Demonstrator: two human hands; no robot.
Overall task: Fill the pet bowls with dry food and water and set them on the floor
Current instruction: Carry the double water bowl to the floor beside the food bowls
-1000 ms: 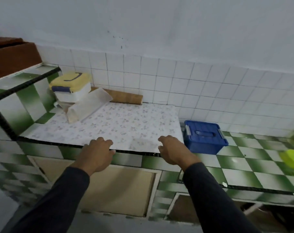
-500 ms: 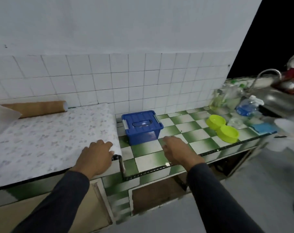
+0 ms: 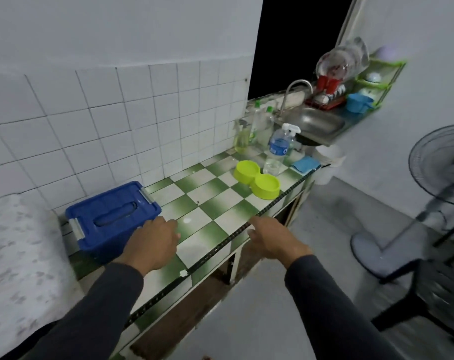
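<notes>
At the green-and-white checked tile surface (image 3: 215, 201), we hold both hands out with nothing in them: the left hand (image 3: 153, 242) hovers, fingers loosely curled, just beside the blue plastic lidded box with grey side clips (image 3: 111, 219), and the right hand (image 3: 270, 239) hangs at the surface's near edge, fingers relaxed.

The lime-green plastic double pet bowl (image 3: 257, 179) sits empty toward the far right, by the edge, with a clear plastic spray bottle with a blue label (image 3: 278, 149) just behind it and a steel sink (image 3: 314, 123) and tap (image 3: 296, 92) beyond.

We judge the food comes first. If the blue box holds it, we should steady the box with one hand, release both clips, and bring the bowl close before pouring, well in from the edge.

The closed lid hides what the box holds. The sink end is blurred, and the tip of our right thumb is hard to make out.
</notes>
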